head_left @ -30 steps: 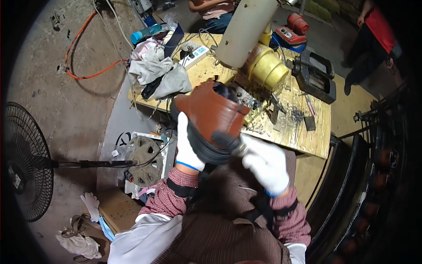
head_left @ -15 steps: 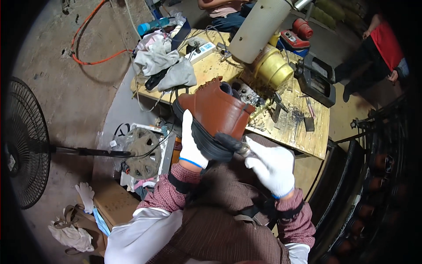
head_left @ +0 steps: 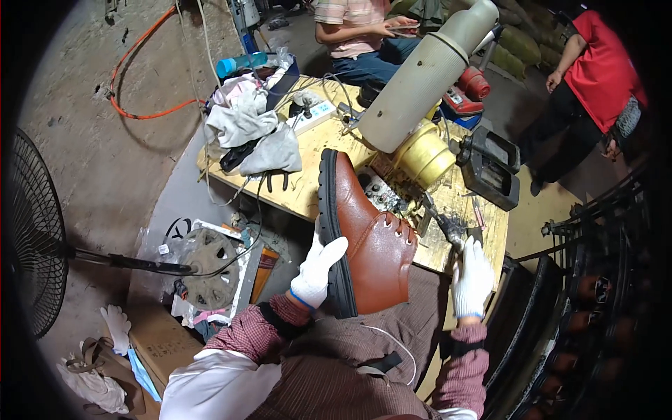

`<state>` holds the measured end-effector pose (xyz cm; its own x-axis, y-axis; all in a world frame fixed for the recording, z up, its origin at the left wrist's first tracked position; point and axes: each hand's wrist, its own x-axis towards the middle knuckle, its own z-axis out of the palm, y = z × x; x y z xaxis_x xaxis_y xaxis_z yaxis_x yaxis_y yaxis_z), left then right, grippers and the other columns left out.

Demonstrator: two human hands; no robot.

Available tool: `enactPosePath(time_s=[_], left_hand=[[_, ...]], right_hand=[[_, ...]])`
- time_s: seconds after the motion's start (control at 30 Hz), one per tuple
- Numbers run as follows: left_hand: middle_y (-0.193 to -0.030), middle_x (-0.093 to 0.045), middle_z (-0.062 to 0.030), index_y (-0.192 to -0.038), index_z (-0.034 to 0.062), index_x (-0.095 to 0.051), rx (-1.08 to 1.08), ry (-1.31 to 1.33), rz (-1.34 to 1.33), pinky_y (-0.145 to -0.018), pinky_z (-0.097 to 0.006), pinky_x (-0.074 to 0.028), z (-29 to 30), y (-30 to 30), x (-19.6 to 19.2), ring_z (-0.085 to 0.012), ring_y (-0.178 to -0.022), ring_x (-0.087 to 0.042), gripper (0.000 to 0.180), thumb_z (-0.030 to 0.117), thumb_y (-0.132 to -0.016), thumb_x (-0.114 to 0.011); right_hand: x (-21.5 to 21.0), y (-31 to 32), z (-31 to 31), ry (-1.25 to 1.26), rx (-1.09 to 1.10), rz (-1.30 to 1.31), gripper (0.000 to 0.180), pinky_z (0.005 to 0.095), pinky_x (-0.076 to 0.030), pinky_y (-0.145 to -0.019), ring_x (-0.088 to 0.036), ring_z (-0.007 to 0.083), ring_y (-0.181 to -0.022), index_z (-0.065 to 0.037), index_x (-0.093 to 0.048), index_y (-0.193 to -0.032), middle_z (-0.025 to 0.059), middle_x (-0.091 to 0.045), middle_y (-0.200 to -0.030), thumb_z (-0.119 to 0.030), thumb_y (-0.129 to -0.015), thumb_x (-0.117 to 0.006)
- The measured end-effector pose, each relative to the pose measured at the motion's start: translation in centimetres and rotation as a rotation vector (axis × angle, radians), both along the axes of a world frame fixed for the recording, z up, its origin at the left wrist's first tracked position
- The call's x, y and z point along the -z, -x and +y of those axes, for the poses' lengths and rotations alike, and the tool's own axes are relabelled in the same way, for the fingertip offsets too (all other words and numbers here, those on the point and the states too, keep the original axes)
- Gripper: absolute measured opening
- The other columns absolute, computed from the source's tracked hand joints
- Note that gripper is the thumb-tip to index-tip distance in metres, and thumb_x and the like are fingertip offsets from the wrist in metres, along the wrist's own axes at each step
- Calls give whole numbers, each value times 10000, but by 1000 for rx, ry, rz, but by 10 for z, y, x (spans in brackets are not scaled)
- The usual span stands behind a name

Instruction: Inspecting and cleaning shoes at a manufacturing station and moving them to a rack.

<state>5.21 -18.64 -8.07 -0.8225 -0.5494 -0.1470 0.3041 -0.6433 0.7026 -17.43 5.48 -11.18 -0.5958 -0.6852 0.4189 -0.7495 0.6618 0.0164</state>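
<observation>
A brown leather boot point(head_left: 367, 234) with a black sole stands on end over my lap, toe pointing away toward the wooden workbench point(head_left: 308, 183). My left hand point(head_left: 320, 269), in a white glove, grips the boot along its sole near the heel. My right hand point(head_left: 472, 276), also gloved, has left the boot and reaches onto the bench edge, closing on a small dark brush-like tool point(head_left: 448, 225); whether it holds it firmly is unclear.
On the bench sit a large beige cylinder machine point(head_left: 420, 77) with a yellow base point(head_left: 423, 157), a black tool point(head_left: 490, 168), a power strip point(head_left: 311, 115) and rags point(head_left: 245, 129). A standing fan point(head_left: 31, 231) is at left. Two other people point(head_left: 364, 35) are beyond the bench.
The boot has been turned from opening-up to standing on end with its sole to the left. My right hand let go of it and moved right to the bench edge.
</observation>
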Motion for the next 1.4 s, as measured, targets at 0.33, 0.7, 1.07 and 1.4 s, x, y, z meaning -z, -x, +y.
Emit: enactPosePath(time_s=[0.33, 0.7, 1.07, 1.4], left_hand=[[-1476, -539, -106, -1507, 132, -423, 128, -142, -79, -1133, -485, -443, 32, -20, 11, -299, -1312, -560, 535, 316, -1030, -582], [-1397, -596, -136, -1475, 84, -463, 509, -475, -327, -1076, -445, -501, 47, -29, -10, -268, -1240, -619, 466, 255, -1049, -549], [-1520, -463, -70, -1577, 30, -318, 595, 32, -438, -1135, -252, -380, 44, -15, 33, -123, -1354, -455, 701, 287, -1011, -641], [-1603, -351, -142, -1593, -16, -247, 723, 340, -546, -1210, -296, -230, 43, -13, 12, -206, -1459, -314, 956, 581, -949, -625]], right_hand=[[-72, -145, 39, 414, -259, -918, 666, 398, -442, -1114, -571, 333, -1322, 2, -564, -1408, 209, -583, -1427, -318, -870, -792], [-11, 24, 5, 201, 166, -144, 512, 446, -543, -813, -681, 364, -949, -29, -615, -1288, 176, -705, -1092, -201, -822, -739], [6, 40, -11, -110, 233, -346, 479, 488, -546, -729, -720, 330, -833, -108, -620, -1306, 167, -705, -867, -302, -874, -690], [-63, -50, 20, 344, 190, -1592, 300, 227, -483, -489, -599, 82, -541, -29, -732, -1158, 0, -656, -756, -230, -936, -716]])
